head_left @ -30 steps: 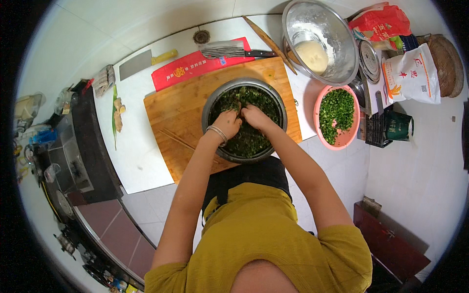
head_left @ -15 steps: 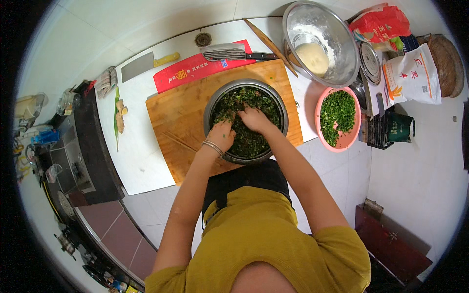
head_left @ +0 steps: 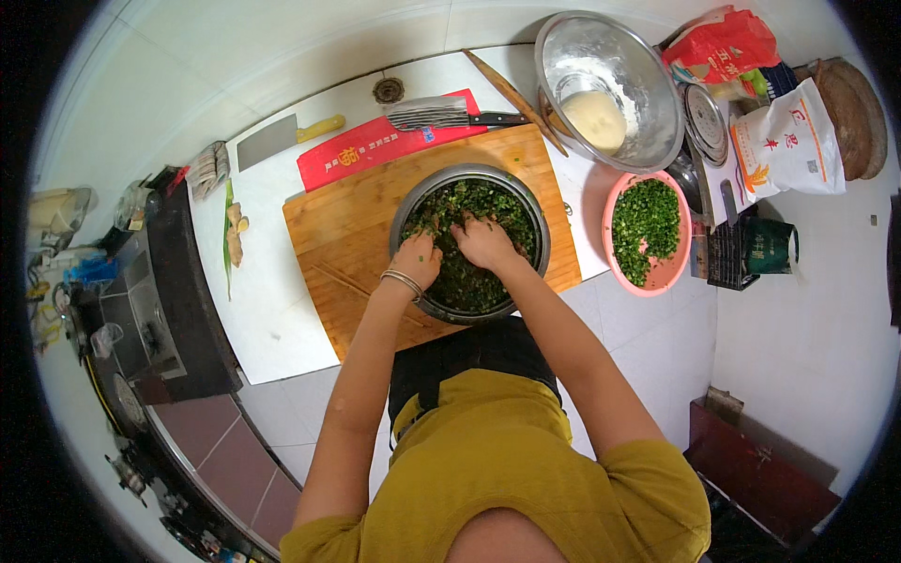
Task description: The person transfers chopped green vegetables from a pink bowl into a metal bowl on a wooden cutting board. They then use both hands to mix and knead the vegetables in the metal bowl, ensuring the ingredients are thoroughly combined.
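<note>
A metal bowl [head_left: 540,205] of dark green chopped filling [head_left: 474,286] rests on a wooden cutting board [head_left: 352,206]. Both hands are inside it. At its left side my left hand [head_left: 419,258], bangles at the wrist, is closed with curled fingers in the filling. My right hand [head_left: 485,242] works near the bowl's middle, its fingers bent into the same filling and the tips buried. Bits of green stick to both hands. The hands are close together but apart.
Behind the board lie a red paper sleeve [head_left: 328,167], a dark-handled knife [head_left: 497,119], a cleaver [head_left: 267,143] and a wooden rolling pin [head_left: 507,86]. To the right stand a steel bowl [head_left: 648,80] with dough [head_left: 594,122] and a pink basin [head_left: 668,272] of chopped greens. Ginger [head_left: 235,235] lies left.
My left hand has shifted slightly left and up in the bowl. The right hand has moved a little, its fingers still in the filling. The whole view has tilted slightly.
</note>
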Tool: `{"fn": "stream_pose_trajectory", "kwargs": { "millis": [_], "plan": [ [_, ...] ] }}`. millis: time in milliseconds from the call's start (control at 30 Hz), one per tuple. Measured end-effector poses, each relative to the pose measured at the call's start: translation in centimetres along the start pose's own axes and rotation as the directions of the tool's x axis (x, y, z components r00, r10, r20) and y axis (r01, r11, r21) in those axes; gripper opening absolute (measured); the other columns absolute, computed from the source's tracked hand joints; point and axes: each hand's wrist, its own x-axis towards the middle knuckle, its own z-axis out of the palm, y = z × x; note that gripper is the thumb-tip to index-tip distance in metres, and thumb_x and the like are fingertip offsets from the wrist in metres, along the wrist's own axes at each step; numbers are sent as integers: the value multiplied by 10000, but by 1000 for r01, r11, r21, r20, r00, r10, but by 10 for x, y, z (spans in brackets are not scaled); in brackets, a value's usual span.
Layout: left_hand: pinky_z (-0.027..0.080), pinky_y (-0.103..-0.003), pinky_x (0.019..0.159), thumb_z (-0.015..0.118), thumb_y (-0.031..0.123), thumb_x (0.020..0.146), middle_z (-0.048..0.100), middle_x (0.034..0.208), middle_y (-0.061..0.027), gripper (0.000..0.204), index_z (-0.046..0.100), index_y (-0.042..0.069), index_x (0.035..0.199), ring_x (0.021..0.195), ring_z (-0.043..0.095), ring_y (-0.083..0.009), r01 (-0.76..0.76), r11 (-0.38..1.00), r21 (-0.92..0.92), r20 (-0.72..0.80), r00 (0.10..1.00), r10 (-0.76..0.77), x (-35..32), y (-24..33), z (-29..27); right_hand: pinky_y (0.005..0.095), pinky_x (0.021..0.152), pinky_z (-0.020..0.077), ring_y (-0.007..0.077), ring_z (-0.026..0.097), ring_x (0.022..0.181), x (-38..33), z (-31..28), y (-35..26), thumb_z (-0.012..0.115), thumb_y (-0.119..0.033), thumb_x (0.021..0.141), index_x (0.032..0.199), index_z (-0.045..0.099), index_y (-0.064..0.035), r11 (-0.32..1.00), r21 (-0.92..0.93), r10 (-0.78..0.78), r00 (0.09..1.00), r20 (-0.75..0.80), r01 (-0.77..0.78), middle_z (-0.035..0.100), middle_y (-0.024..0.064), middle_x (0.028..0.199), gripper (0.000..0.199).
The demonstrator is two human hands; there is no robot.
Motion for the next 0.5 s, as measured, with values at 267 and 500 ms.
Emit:
{"fn": "stream_pose_trajectory", "kwargs": {
  "millis": [267, 500],
  "plan": [
    [447, -428, 785, 430, 199, 848, 537, 949, -236, 281, 513, -39, 973, 901, 519, -365, -89, 995, 47, 34, 996, 88, 24, 20, 1, 432, 826, 424, 368, 548, 886, -25, 7, 9, 407, -294, 847, 898, 564, 37, 842, -335, -398, 906, 145, 423, 584, 215, 915, 370],
    [438, -416, 835, 382, 228, 871, 536, 1053, -216, 328, 506, -18, 1047, 973, 513, -339, -143, 945, 294, 297, 953, 52, 71, 36, 16, 420, 854, 398, 375, 528, 934, -76, -7, 9, 447, -166, 801, 957, 550, 58, 941, 286, -121, 969, -216, 181, 562, 250, 948, 292]
  ]
}}
